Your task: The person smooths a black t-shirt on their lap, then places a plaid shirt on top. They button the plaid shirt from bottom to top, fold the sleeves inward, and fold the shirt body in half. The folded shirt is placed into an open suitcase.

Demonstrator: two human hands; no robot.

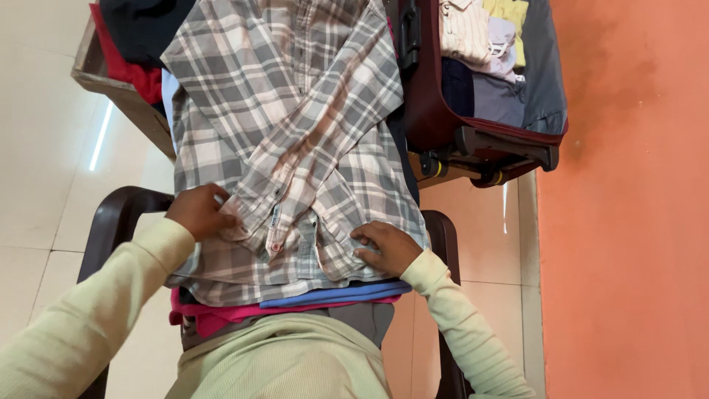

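Pressing down on the grey-and-white plaid cotton shirt [295, 140], I have it spread face down over a stack of folded clothes on the dark brown plastic chair [118, 214], its sleeves crossed over the back. At two o'clock from it sits the open maroon suitcase [473, 125], packed with clothes. I judge the shirt light, soft and floppy, prone to sliding on the pink and blue folded garments [325, 299] beneath, so it is best gripped at the hem corners or side seams. My left hand [198, 213], at nine o'clock, pinches a sleeve cuff, fingers together on the cloth. My right hand [388, 247], at five o'clock, lies flat, fingers spread apart on the hem
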